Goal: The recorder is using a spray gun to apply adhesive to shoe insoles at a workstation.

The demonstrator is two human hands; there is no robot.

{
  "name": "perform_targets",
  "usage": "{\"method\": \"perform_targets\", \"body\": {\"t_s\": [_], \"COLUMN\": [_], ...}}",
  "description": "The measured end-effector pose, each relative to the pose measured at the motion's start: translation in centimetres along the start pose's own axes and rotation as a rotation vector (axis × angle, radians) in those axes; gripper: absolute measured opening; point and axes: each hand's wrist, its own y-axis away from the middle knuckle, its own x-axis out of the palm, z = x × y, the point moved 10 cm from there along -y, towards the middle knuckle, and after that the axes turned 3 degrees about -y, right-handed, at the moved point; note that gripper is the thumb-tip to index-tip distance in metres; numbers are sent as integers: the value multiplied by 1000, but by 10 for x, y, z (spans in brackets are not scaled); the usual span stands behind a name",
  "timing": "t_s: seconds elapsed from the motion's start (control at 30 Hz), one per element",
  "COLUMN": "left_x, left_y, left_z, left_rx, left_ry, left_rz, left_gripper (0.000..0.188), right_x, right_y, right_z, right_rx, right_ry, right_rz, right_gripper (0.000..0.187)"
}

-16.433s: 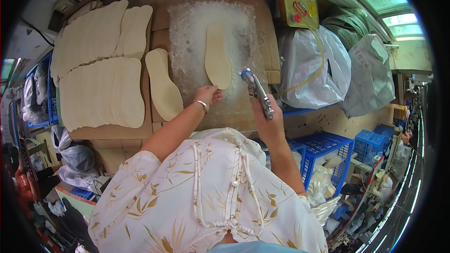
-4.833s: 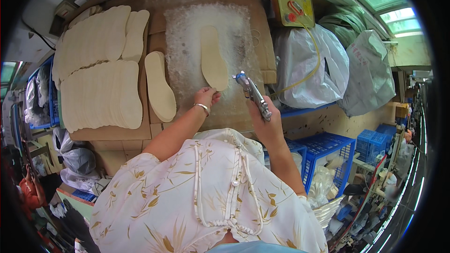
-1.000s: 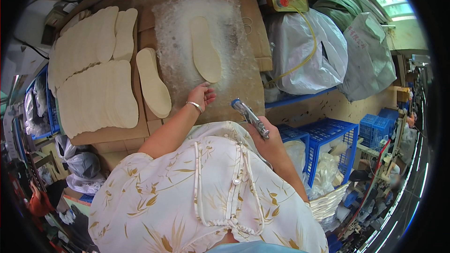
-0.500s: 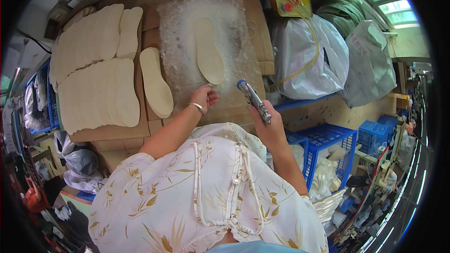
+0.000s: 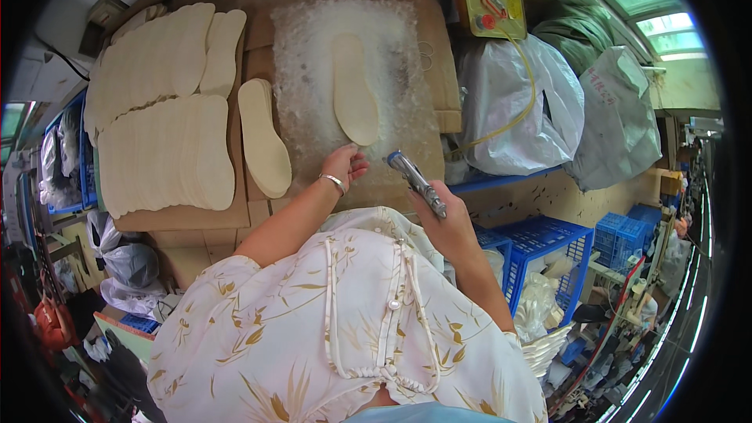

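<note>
A single cream insole (image 5: 355,90) lies flat on a square sheet coated with whitish residue (image 5: 301,121), its rounded heel end toward me. Just below that heel is my left hand (image 5: 344,165), fingers loosely curled and apart, holding nothing; whether a fingertip touches the edge I cannot tell. My right hand (image 5: 448,223) grips a metal spray gun (image 5: 418,185) with a blue nozzle, pointing up and left toward the insole. Left of the sheet, a small stack of insoles (image 5: 265,141) sits by itself. Farther left, overlapping rows of insoles (image 5: 168,153) cover the cardboard.
At the back right stands a yellow can (image 5: 487,0) with a yellowish hose (image 5: 525,106) running from it. White plastic bags (image 5: 513,129) and a grey sack (image 5: 619,129) bulge beside the work surface. A blue crate (image 5: 548,239) stands right of my right forearm.
My right hand has brought the spray gun slightly left and nearer to me. My left hand stays by the insole's heel; the whole view has shifted a little.
</note>
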Motion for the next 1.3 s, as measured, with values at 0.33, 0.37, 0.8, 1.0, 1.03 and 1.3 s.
{"method": "perform_targets", "body": {"t_s": [0.33,0.37,0.8,1.0,1.03,1.3], "left_x": [15,13,7,-76,-92,-215], "left_y": [-1,-1,101,140,139,98], "left_z": [-14,-16,-149,-253,-271,-365], "left_rx": [85,100,604,830,875,894], "left_ry": [98,110,-230,-296,-292,-411], "left_rz": [18,-5,-51,-160,-180,-422], "left_gripper": [23,23,18,19,19,21], "right_x": [-5,-8,-7,15,18,39], "right_y": [-33,-32,-2,-8,-9,-12], "right_z": [15,16,-23,-15,-13,4], "right_rx": [-61,-55,116,-9,-32,50], "right_ry": [-114,-99,-260,-192,-196,-40], "right_rz": [-90,-112,-83,-70,-69,-12], "right_gripper": [21,21,21,22,22,25]}}
